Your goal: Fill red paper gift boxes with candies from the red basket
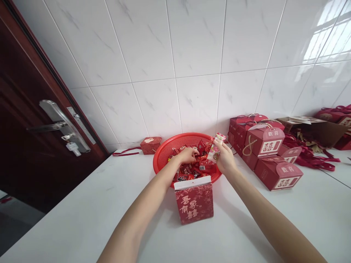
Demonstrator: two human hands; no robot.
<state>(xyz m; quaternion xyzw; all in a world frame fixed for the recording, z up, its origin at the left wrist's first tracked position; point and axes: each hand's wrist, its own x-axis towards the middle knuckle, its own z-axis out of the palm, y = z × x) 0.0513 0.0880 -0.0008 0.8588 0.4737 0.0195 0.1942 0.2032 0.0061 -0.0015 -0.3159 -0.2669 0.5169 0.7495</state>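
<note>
A red plastic basket [161, 155] holds many wrapped candies [207, 167], mostly in red wrappers. My left hand [188, 156] reaches into it with the fingers curled together over the candies; what they grip, if anything, is too small to make out. Above the basket's right side, my right hand [226, 157] is closed on pink-and-white wrapped candy [214, 149], held between thumb and fingers. Between my forearms, a red gift box [195, 202] with pale lettering stands upright against the basket's front, its white inner flap [192, 182] showing at the top.
Stacked red gift boxes [278, 173] with cord handles stand at the right, beside a cardboard box [326, 133] and dark red ribbons [308, 157]. A small red box [150, 145] and a ribbon [126, 151] lie left of the basket. Behind rises a tiled wall [153, 106].
</note>
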